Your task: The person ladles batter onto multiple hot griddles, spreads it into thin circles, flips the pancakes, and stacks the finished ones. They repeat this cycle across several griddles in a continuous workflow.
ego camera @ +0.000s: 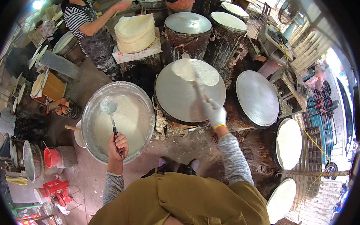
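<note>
My left hand [118, 144] grips the dark handle of a metal ladle [108, 105]. The ladle's coated bowl hangs over pale batter [132, 123] in a wide metal basin [88, 118]. On the right, my right hand [217, 113] wears a white glove and holds a long flat spreader [199, 92], blurred by motion. Beneath the spreader is a large round griddle [178, 105]. Wet batter [184, 69] lies on its far part, partly spread, with the spreader's far end at it. The spreader's exact contact is too blurred to tell.
A bare-looking griddle [257, 98] stands to the right, beyond it griddles covered with white sheets [289, 144]. Ahead are another griddle [188, 22] and a tall stack of thin round sheets [134, 36]. A person in a striped top [87, 23] stands front left. Red plastic stools [57, 188] sit at left.
</note>
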Demonstrator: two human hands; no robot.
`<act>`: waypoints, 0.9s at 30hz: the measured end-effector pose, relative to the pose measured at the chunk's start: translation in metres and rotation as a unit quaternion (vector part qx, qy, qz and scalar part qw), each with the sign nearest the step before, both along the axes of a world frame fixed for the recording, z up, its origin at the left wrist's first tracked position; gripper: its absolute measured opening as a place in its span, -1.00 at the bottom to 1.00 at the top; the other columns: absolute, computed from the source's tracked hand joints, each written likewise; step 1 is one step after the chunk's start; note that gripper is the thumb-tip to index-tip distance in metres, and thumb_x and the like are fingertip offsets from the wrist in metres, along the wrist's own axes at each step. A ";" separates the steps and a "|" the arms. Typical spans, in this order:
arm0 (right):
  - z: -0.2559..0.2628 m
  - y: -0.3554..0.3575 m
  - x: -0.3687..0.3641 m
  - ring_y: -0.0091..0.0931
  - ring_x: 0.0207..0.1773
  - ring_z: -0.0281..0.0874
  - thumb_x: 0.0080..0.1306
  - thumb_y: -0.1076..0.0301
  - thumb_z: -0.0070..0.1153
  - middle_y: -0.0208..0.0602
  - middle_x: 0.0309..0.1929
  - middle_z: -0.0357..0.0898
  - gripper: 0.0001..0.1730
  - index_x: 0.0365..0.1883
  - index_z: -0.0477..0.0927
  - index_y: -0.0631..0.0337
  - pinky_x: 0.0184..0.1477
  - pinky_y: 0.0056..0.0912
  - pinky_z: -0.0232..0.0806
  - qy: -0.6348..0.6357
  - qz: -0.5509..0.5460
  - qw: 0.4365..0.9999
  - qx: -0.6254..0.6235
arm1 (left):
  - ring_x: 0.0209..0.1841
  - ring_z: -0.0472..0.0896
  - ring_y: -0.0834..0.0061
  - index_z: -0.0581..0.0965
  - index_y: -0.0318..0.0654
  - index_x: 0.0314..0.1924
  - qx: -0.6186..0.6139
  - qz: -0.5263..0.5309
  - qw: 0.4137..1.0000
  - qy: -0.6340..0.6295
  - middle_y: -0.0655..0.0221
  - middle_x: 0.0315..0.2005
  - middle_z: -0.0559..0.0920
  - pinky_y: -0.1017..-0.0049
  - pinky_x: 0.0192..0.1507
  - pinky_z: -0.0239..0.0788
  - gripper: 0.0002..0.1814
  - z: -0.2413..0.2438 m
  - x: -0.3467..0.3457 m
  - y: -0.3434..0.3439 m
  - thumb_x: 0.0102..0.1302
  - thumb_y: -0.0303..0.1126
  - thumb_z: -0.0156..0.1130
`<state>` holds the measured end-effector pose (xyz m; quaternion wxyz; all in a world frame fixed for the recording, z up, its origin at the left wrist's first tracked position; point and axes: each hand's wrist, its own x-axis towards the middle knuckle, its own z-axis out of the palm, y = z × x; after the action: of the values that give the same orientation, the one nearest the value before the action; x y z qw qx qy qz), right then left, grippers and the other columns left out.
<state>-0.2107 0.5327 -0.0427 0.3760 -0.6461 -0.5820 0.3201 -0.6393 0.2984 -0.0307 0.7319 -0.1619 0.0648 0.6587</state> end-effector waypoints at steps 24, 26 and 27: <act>0.038 0.059 0.084 -0.73 -0.76 0.17 0.43 0.15 0.34 -0.57 -0.58 0.48 -0.57 0.18 0.72 0.15 -0.77 -0.58 -0.01 0.075 0.124 0.938 -0.315 | -0.57 0.34 0.61 0.41 -0.24 -0.27 -0.062 0.065 0.996 -0.017 0.54 -0.58 0.31 0.56 -0.50 0.27 -0.72 -0.019 0.064 -0.037 0.58 -0.22 0.01; 0.039 0.074 0.085 -0.73 -0.75 0.20 0.42 0.11 0.34 -0.58 -0.59 0.45 -0.51 0.23 0.69 0.17 -0.74 -0.60 0.03 0.142 0.158 0.941 -0.265 | -0.57 0.35 0.62 0.42 -0.25 -0.27 -0.078 0.067 0.995 0.003 0.53 -0.58 0.32 0.56 -0.50 0.28 -0.73 -0.021 0.069 -0.039 0.57 -0.23 0.03; 0.040 0.084 0.088 -0.72 -0.74 0.21 0.42 0.09 0.34 -0.59 -0.59 0.44 -0.49 0.24 0.68 0.18 -0.74 -0.60 0.04 0.175 0.177 0.945 -0.211 | -0.57 0.35 0.62 0.42 -0.25 -0.27 -0.076 0.069 0.995 -0.007 0.53 -0.58 0.32 0.56 -0.50 0.28 -0.74 -0.022 0.072 -0.039 0.57 -0.24 0.03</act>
<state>-0.1232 0.6172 -0.0024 0.2641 -0.5313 -0.5308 0.6052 -0.5675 0.2594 -0.0523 0.6708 -0.2260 0.0984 0.6994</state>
